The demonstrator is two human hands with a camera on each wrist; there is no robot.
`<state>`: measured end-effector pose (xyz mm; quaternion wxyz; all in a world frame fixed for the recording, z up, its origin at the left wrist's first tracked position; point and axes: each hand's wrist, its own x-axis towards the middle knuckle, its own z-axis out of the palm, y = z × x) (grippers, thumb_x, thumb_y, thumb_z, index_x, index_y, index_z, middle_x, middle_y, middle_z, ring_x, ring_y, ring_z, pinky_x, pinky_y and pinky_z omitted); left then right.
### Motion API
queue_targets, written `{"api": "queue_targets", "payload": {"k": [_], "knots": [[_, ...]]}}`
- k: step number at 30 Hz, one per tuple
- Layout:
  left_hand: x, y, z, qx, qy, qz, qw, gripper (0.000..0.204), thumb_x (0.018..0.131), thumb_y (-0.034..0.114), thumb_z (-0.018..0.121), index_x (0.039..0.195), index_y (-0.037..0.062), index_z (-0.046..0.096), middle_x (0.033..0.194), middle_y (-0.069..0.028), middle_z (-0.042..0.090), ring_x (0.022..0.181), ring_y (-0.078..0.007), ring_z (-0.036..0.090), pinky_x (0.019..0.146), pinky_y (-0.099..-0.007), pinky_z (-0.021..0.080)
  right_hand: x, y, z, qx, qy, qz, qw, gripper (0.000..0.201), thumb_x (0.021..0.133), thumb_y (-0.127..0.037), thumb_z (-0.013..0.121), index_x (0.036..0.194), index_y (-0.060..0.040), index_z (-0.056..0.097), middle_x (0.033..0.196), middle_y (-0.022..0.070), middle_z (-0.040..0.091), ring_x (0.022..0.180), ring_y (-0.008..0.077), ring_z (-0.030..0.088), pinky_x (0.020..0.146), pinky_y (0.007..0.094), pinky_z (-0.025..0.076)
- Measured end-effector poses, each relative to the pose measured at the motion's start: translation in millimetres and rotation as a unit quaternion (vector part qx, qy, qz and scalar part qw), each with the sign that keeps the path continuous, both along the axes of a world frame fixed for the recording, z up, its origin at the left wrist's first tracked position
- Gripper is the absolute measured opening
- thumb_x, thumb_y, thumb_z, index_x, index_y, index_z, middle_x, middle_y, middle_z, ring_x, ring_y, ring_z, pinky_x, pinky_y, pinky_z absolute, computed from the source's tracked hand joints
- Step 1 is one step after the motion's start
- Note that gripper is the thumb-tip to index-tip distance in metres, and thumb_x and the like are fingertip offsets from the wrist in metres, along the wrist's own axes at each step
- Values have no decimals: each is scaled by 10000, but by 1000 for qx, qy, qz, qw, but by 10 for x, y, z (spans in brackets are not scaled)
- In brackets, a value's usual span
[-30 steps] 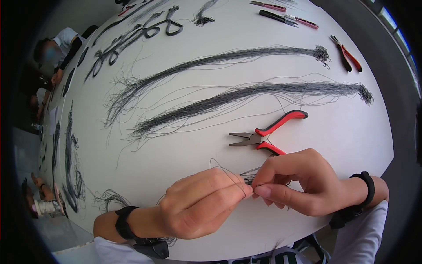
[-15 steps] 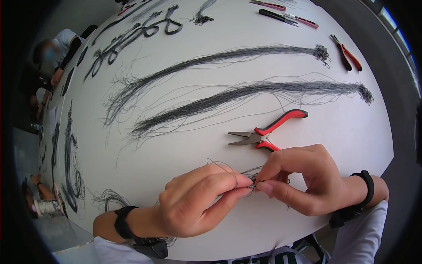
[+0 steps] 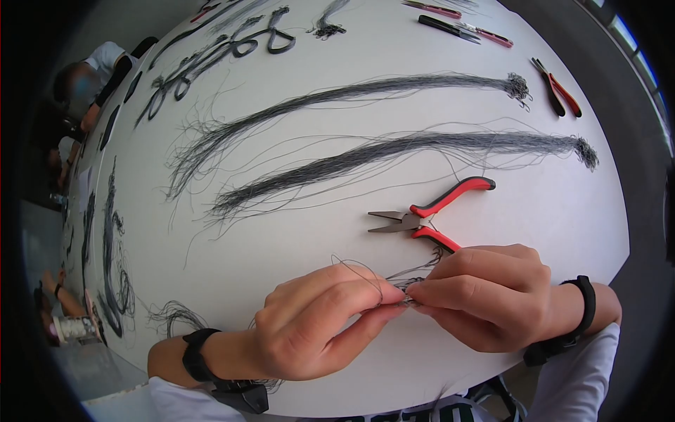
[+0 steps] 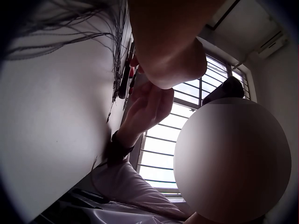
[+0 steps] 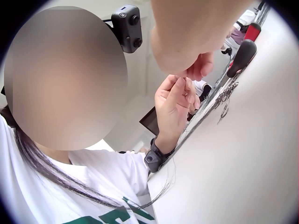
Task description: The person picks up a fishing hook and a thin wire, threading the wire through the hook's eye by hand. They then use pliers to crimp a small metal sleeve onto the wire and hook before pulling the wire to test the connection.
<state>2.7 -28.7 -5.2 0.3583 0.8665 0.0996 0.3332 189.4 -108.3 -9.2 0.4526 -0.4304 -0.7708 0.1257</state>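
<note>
My left hand [image 3: 320, 320] pinches a thin dark line [image 3: 355, 266] between thumb and forefinger, and a loop of it rises over the knuckles. Fingertip to fingertip with it, my right hand [image 3: 485, 299] pinches at the same spot; its fingers cover what lies there. Behind the fingertips, a small bunch of dark strands [image 3: 411, 273] with hooked ends lies on the table. In the right wrist view, small dark hooks [image 5: 226, 95] show beside the hands. Just beyond my right hand lie red-and-black pliers [image 3: 404, 223], jaws spread and pointing left.
Two long bundles of dark line, one nearer [image 3: 394, 150] and one farther [image 3: 365, 91], stretch across the white table, hooks clustered at their right ends. More pliers [image 3: 555, 88] and cutting tools [image 3: 450, 29] lie at the far right. Looped bundles [image 3: 242, 48] lie far left; other people sit along the left.
My right hand has rolled over, its fingers now folded above the thumb, which showed before. The left thumb has dropped a little from the fingers. The pliers lie where they were.
</note>
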Motion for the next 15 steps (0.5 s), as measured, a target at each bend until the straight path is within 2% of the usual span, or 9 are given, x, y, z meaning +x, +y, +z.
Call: {"api": "queue_targets", "payload": {"k": [8, 15], "knots": [[-8, 10, 13, 3, 2, -10, 1000, 223, 665, -123, 672, 846, -59, 561, 736, -150, 608, 607, -195, 609, 530, -257, 493, 14, 21, -60, 91, -38, 21, 995, 233, 618, 29, 627, 841, 76, 580, 712, 105, 524, 525, 159, 546, 404, 244, 439], [-1, 0, 16, 2, -8, -8, 1000, 234, 657, -125, 682, 842, -54, 558, 731, -147, 604, 604, -193, 608, 523, -253, 495, 0, 3, -36, 108, -74, 6, 991, 195, 590, 15, 627, 773, 63, 580, 708, 93, 512, 493, 138, 512, 399, 229, 421]]}}
